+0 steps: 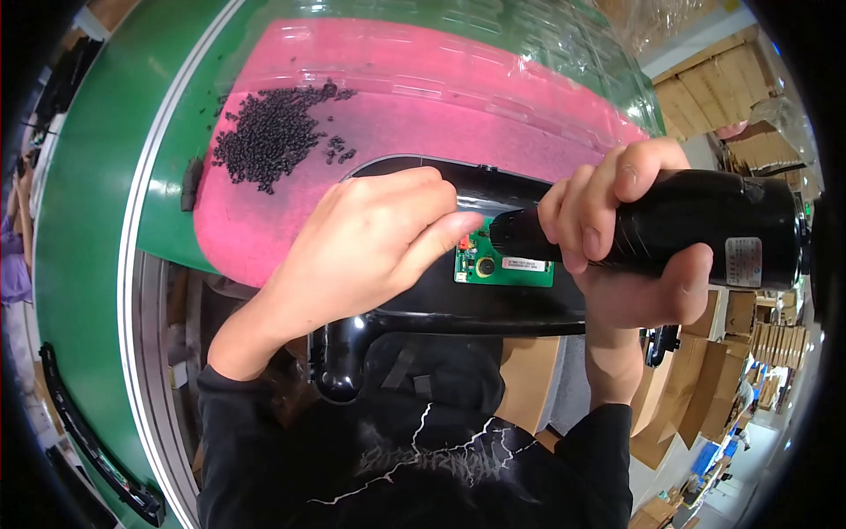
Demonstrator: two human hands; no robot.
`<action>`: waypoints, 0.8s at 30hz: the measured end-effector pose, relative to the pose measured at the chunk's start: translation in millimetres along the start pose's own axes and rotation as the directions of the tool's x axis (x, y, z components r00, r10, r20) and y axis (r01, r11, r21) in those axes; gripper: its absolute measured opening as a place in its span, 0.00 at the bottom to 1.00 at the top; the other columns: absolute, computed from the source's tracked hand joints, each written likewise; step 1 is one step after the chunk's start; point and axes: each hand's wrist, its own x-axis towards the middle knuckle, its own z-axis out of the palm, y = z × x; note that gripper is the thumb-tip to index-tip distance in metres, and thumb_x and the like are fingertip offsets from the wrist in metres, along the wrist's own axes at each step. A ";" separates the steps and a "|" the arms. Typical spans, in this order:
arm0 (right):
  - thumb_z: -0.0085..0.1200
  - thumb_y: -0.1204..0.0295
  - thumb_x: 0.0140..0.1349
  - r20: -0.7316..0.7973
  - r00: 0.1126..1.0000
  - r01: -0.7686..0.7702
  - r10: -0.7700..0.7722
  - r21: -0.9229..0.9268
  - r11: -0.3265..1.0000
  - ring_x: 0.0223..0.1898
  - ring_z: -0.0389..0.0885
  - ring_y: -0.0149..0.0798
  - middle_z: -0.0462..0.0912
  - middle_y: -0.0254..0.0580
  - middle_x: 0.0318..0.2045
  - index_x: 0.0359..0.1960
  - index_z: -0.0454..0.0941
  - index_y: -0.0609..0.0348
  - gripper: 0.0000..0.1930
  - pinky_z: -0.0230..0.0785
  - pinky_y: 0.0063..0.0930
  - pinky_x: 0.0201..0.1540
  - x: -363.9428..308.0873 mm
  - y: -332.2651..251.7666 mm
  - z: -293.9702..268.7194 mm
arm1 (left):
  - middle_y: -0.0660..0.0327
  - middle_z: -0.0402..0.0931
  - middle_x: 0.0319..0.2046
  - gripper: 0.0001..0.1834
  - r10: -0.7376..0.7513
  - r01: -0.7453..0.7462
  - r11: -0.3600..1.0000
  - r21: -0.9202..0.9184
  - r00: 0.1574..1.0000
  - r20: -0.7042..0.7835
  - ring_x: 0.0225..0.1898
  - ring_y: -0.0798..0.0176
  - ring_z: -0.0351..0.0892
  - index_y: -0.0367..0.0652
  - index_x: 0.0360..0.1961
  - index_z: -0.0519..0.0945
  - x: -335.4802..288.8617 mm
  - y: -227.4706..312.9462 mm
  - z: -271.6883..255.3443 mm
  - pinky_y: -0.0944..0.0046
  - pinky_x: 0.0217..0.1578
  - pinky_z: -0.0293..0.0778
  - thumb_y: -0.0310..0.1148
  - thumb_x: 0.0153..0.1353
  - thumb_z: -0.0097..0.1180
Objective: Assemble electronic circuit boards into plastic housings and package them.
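Observation:
A black plastic housing (432, 304) lies in front of me, partly on a pink mat (414, 123). A green circuit board (502, 271) with a white label sits on the housing. My right hand (608, 220) wraps round a thick black electric screwdriver (696, 212), held nearly level. Its narrow nose points left, over the upper part of the board; the tip's contact is hidden. Over the board's left side, my left hand (379, 229) has its fingers curled and its thumb pressed in beside them. Whatever they pinch, if anything, does not show.
Small black screws (269, 137) lie heaped on the mat at far left. Clear plastic trays (441, 57) cover its far side. A small black cylinder (189, 185) stands on the green table (97, 229), with a long black strip (97, 436) nearer. Cardboard boxes (696, 388) stand at right.

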 end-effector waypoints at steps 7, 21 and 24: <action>0.52 0.38 0.54 0.029 1.000 0.003 -0.006 0.098 0.995 0.14 0.63 0.26 0.67 0.29 0.18 0.37 0.64 0.56 0.31 0.60 0.24 0.23 1.4 4.7 -2.3 | 0.54 0.71 0.25 0.06 0.013 -0.013 1.000 -0.004 1.000 0.000 0.26 0.50 0.73 0.34 0.28 0.75 -0.6 -6.1 6.2 0.58 0.27 0.69 0.27 0.58 0.57; 0.51 0.39 0.54 0.045 0.997 0.046 -0.057 0.206 0.977 0.14 0.62 0.26 0.68 0.29 0.18 0.38 0.65 0.56 0.30 0.58 0.25 0.22 3.6 8.0 -7.6 | 0.52 0.70 0.24 0.08 -0.068 0.066 0.997 0.038 0.997 0.030 0.26 0.49 0.72 0.33 0.27 0.74 0.1 -2.3 1.1 0.56 0.27 0.67 0.28 0.58 0.57; 0.51 0.39 0.55 0.045 0.998 0.037 -0.046 0.197 0.980 0.14 0.62 0.26 0.67 0.29 0.18 0.38 0.64 0.56 0.30 0.58 0.24 0.22 2.7 10.4 -8.5 | 0.53 0.69 0.23 0.08 -0.075 0.074 0.996 0.047 0.997 0.031 0.25 0.50 0.71 0.33 0.26 0.74 -0.3 -2.4 1.0 0.57 0.26 0.67 0.28 0.58 0.57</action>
